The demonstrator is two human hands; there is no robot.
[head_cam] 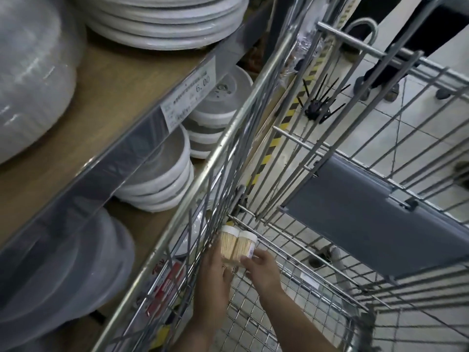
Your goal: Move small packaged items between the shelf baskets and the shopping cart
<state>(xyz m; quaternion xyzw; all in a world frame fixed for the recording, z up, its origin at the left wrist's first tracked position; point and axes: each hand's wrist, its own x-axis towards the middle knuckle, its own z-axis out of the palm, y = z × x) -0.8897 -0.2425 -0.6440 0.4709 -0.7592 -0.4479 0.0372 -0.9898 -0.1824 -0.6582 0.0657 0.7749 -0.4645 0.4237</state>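
Both hands inside the shopping cart (253, 102), low at its far left corner. Two toothpick jars (237, 246), white caps, lie side by side on the wire floor against the cart's side wall. Left hand (215, 273) cups the left jar from below; fingertips hidden behind the jars and cart wires. Right hand (262, 266) pinches the right jar at its base. Jar label too small to read. Shelf (83, 118) at left holds stacked white bowls (162, 179), probably lidded; price tag (189, 94) shows 6.00.
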